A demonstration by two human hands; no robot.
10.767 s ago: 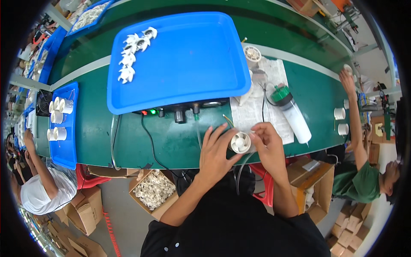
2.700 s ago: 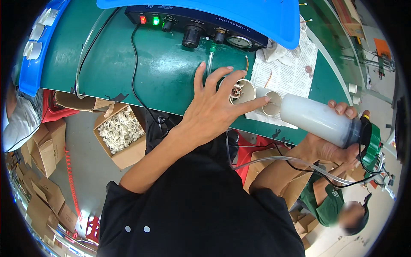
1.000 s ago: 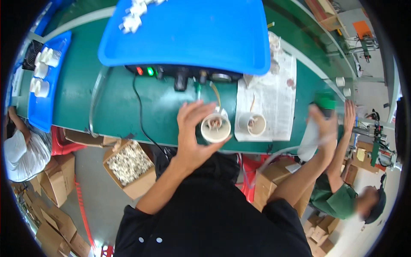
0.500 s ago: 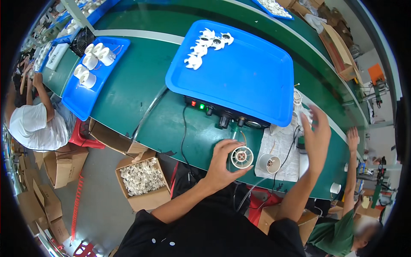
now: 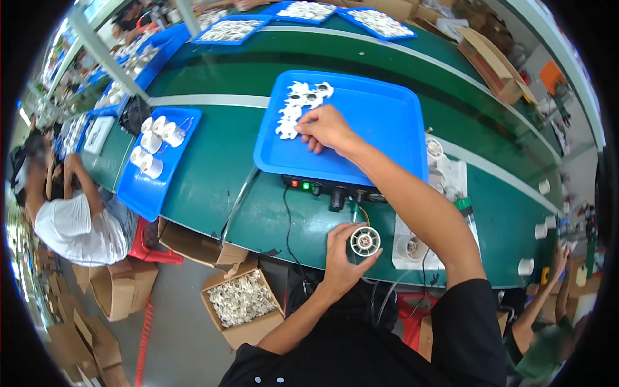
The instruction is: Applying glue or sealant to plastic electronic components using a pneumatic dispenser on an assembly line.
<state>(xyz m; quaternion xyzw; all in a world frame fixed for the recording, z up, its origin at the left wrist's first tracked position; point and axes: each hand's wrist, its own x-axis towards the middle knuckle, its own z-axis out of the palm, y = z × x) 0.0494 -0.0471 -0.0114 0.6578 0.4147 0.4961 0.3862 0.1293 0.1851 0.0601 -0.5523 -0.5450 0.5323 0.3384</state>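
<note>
My left hand (image 5: 345, 261) is wrapped round a white cylindrical housing (image 5: 365, 241) with a round, spoked end facing up, just off the bench's front edge. A tan wire rises behind it. My right hand (image 5: 324, 130) reaches over the blue tray (image 5: 367, 151), its thumb and forefinger pinched at the edge of the lowest white fan impeller (image 5: 286, 129). Several more impellers (image 5: 295, 100) lie grouped in the tray's left part, some with dark round centres. The tray rests on a black control box (image 5: 322, 189) with lit red and green switches.
Another white housing (image 5: 411, 247) stands on paper (image 5: 403, 226) at right, partly behind my forearm. A blue tray (image 5: 143, 193) of white cups lies at left. A carton (image 5: 242, 300) of white parts sits below the bench. Co-workers sit on both sides.
My right hand has swung from the right side of the bench up and left to the impellers in the tray. My left hand keeps its hold on the housing. The view has shifted.
</note>
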